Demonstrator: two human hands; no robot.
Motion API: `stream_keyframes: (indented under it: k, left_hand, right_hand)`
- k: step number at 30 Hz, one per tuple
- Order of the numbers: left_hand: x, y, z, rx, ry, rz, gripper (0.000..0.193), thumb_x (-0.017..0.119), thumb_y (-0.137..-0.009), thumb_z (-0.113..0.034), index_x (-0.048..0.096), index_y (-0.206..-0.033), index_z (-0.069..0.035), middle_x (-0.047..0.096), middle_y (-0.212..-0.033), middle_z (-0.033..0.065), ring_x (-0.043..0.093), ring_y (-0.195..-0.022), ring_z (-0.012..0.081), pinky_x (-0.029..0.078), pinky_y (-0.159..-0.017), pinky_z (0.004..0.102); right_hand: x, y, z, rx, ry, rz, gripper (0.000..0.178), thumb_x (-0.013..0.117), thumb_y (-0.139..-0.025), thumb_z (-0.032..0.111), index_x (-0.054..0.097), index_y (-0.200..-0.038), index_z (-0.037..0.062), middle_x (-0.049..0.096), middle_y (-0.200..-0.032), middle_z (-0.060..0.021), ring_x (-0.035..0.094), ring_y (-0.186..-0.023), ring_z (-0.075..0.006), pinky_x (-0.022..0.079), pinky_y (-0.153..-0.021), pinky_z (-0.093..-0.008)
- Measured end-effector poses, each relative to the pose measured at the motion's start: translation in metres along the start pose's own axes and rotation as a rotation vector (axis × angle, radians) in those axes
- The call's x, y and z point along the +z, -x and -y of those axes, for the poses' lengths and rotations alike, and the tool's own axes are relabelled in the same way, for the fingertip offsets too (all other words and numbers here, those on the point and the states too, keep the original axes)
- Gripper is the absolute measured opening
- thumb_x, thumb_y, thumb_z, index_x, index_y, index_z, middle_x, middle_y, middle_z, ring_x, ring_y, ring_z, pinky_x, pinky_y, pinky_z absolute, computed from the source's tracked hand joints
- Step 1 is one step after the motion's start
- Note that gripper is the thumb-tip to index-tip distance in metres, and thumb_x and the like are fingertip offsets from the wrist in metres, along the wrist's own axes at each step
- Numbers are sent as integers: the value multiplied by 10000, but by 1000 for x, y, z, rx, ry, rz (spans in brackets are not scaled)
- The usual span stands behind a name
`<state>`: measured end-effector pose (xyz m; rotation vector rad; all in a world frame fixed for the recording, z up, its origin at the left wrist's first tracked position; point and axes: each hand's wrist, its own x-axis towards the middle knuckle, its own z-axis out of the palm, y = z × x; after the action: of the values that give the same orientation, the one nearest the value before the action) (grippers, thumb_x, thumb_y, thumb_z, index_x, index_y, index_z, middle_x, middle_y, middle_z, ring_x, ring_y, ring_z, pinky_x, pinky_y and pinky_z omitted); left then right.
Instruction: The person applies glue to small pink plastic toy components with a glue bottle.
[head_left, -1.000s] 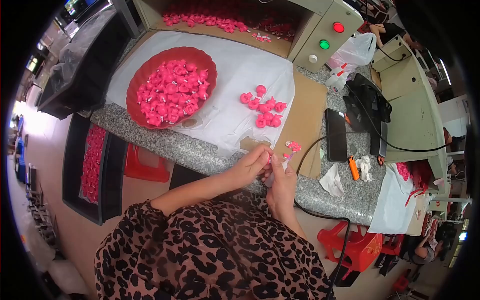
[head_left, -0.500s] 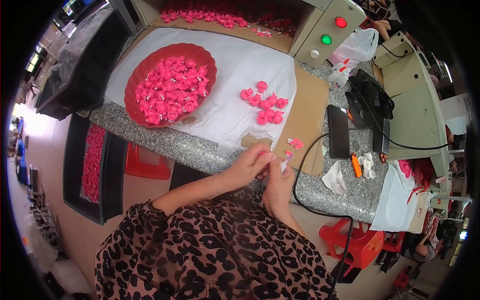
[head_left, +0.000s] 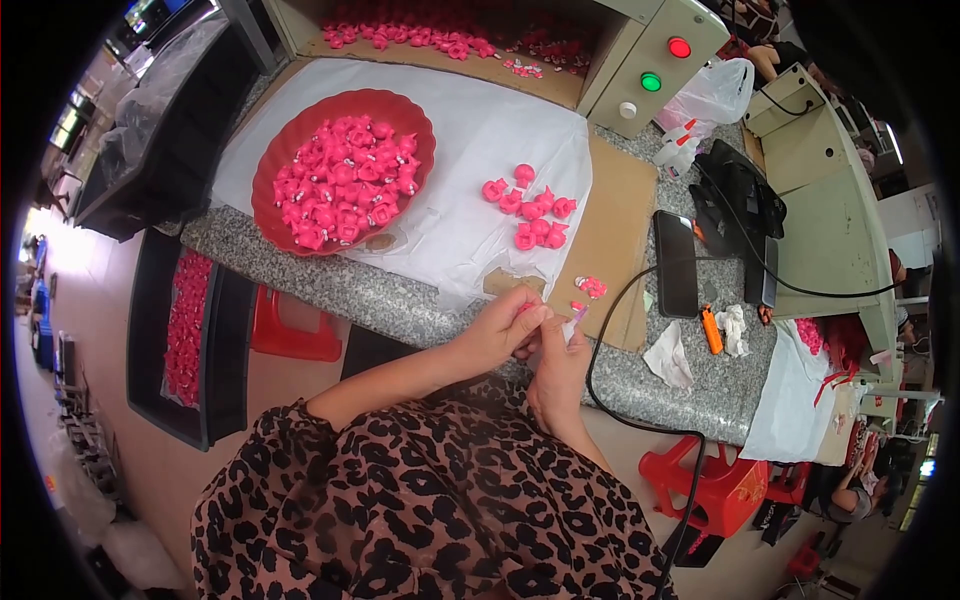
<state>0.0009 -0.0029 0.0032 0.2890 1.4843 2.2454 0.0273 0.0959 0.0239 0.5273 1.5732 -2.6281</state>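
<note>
My left hand (head_left: pixel 503 328) is closed on a small pink piece (head_left: pixel 526 307) that shows only at the fingertips. Against it, my right hand (head_left: pixel 558 372) grips a small white bottle (head_left: pixel 569 331) with a thin purplish tip pointing up and away. The fingers of both hands meet over the table's near edge, hiding most of what they hold. Just beyond the right hand, small pink and white parts (head_left: pixel 593 287) lie on brown cardboard (head_left: pixel 622 230). Several round pink figures (head_left: pixel 540 205) are grouped on the white sheet (head_left: pixel 450 130).
A red scalloped bowl (head_left: pixel 265 215) heaped with pink figures stands at left. Behind is a cabinet with lit buttons (head_left: pixel 651 82). A phone (head_left: pixel 676 262), orange lighter (head_left: pixel 711 330), crumpled tissue (head_left: pixel 670 355) and black cable (head_left: pixel 592 375) lie at right. A dark crate (head_left: pixel 225 350) sits low left.
</note>
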Motion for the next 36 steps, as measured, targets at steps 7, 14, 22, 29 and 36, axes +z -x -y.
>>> stream_keyframes:
  k: [7,14,22,29,36]
  left_hand:
    - [-18,-3,-13,-245,567,108,337,260,-910,-364,414,-878,-66,367,-603,-10,320,-455,70,260,-397,178]
    - [-31,-2,-13,-466,1258,426,399,279,-876,-465,396,-881,-84,301,-578,-10,254,-385,82,180,-319,189]
    - [-48,10,-53,-227,699,188,307,387,-862,-398,407,-861,-91,318,-600,-23,317,-452,76,229,-376,189]
    - [-112,21,-124,588,-1255,-931,266,617,-745,-219,488,-899,-45,490,-835,82,482,-761,197,390,-649,283]
    - [-62,-25,-71,638,-1359,-347,255,657,-650,-137,568,-872,-49,525,-908,82,465,-909,261,367,-802,346]
  right_hand:
    - [-8,-3,9,78,-31,-41,246,510,-838,266,524,-771,29,493,-599,-28,456,-496,-102,389,-454,-223]
    - [-12,-4,11,122,-15,-57,237,526,-828,268,519,-785,36,478,-635,-23,453,-515,-99,387,-461,-225]
    - [-16,-4,11,113,-12,-4,199,505,-832,235,489,-788,42,465,-642,-28,462,-551,-109,392,-466,-236]
    - [-16,-1,11,95,-60,46,166,455,-831,189,438,-889,35,480,-711,-47,497,-632,-138,447,-518,-277]
    - [-22,-4,4,58,1,92,233,492,-843,151,455,-1031,18,545,-809,-72,536,-662,-135,439,-512,-233]
